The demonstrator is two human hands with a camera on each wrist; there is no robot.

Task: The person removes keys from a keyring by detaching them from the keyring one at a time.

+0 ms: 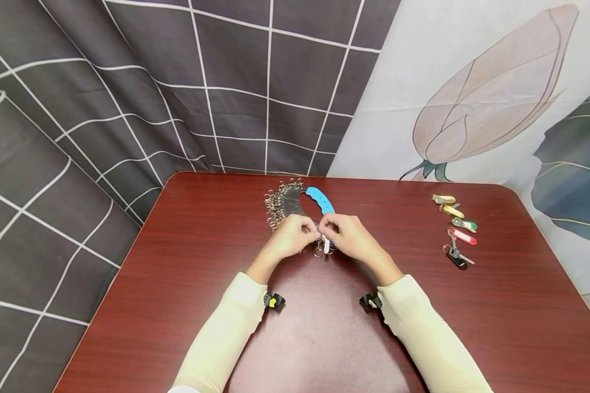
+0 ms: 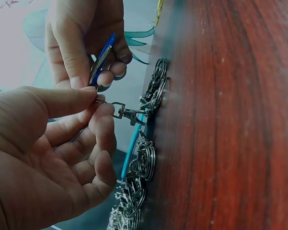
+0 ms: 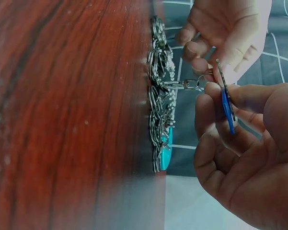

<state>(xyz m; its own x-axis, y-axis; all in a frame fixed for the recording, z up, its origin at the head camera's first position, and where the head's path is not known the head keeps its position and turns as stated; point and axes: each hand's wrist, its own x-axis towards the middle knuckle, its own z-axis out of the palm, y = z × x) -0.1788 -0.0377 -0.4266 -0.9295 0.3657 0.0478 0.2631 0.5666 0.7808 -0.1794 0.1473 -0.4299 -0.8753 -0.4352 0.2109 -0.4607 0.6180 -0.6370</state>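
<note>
My left hand (image 1: 295, 236) pinches a small metal ring between thumb and forefinger. From that ring a metal swivel clasp (image 2: 129, 115) runs down to the bunch of rings on the table. My right hand (image 1: 346, 236) pinches a blue key tag (image 3: 227, 110) together with a key (image 3: 221, 74), right at the left fingertips. Below both hands lies a fan-shaped key holder with a light blue handle (image 1: 320, 200). Many metal clasps and rings (image 1: 275, 207) line its dark curved edge, and the hands hide part of it.
To the right on the red-brown table (image 1: 187, 305) lies a column of keys with tags: yellow tags (image 1: 453, 211), a green tag (image 1: 464, 224), a red tag (image 1: 463, 236) and a black tag (image 1: 457, 259). A dark checked curtain (image 1: 236, 65) hangs behind the table.
</note>
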